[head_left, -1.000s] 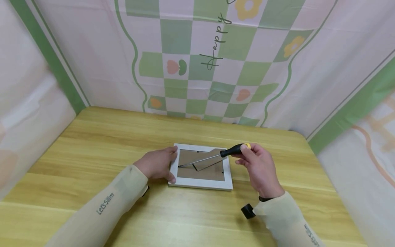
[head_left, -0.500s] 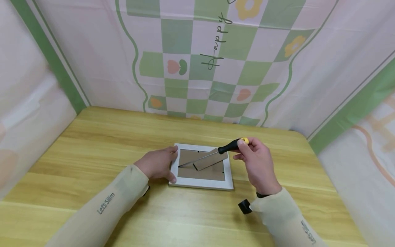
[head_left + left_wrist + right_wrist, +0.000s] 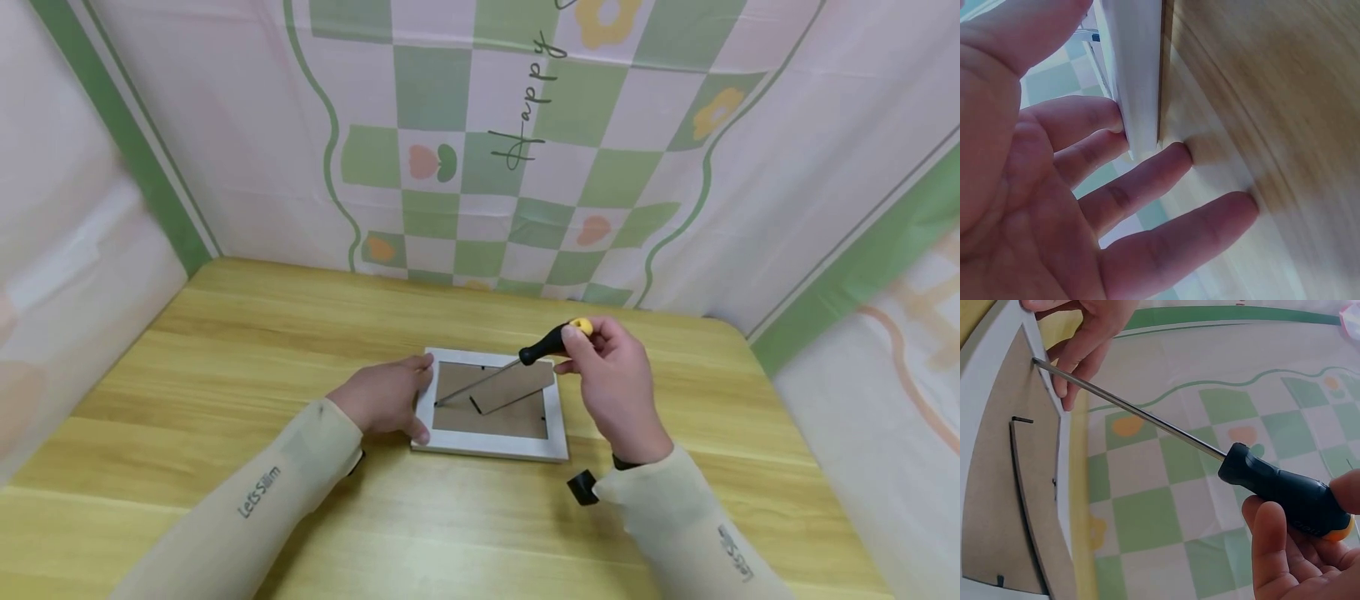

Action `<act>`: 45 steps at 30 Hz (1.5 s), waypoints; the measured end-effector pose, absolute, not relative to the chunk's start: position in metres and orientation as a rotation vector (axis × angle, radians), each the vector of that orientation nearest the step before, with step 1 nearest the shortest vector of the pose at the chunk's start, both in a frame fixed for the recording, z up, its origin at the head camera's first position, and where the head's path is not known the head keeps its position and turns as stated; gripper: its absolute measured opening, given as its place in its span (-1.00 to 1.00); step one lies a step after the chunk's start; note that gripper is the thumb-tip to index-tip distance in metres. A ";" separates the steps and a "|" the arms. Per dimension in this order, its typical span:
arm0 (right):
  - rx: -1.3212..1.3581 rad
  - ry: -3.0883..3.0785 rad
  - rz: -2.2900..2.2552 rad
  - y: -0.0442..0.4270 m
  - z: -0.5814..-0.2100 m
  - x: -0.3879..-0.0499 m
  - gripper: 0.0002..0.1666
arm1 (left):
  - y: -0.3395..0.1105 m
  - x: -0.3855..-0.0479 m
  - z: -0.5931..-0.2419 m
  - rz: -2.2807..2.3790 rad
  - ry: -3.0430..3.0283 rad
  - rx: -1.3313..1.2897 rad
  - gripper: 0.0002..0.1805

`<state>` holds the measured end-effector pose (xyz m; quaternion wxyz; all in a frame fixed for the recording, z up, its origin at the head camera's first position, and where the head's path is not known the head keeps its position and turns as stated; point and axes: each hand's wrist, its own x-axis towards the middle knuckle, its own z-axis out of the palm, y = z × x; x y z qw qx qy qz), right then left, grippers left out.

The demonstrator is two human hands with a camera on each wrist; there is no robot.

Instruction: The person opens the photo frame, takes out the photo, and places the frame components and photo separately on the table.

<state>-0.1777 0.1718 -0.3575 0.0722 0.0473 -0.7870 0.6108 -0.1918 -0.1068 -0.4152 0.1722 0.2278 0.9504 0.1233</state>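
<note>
A white picture frame (image 3: 480, 445) lies face down on the wooden table, its brown backing board (image 3: 457, 425) and slanting stand flap (image 3: 517, 389) on top. My left hand (image 3: 382, 397) holds the frame's left side, thumb at the near corner and fingers at the far one; in the left wrist view its lower fingers (image 3: 1179, 244) stretch past the edge. My right hand (image 3: 618, 387) grips a screwdriver (image 3: 543, 345) by the rear of its black-and-yellow handle. The tilted shaft (image 3: 1129, 407) reaches down to the small black tab at the board's left edge.
The wooden table (image 3: 262, 333) extends around the frame. Behind it hangs a green-and-white checked curtain (image 3: 487, 108), with more curtain on both sides. A black wrist device (image 3: 582, 487) sits under my right wrist.
My right hand has moved left and away from me, swinging the screwdriver handle up and left. The tip stays at the left tab. My left hand and the frame have hardly moved.
</note>
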 end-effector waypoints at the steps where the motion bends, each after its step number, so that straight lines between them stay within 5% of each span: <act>1: 0.146 -2.364 1.831 0.171 -0.357 -0.178 -0.60 | -0.107 -0.192 -0.415 0.349 2.697 0.646 0.08; 45: 0.553 -2.386 1.573 0.116 -0.329 -0.187 -0.74 | -0.106 -0.193 -0.415 0.342 2.679 0.611 0.09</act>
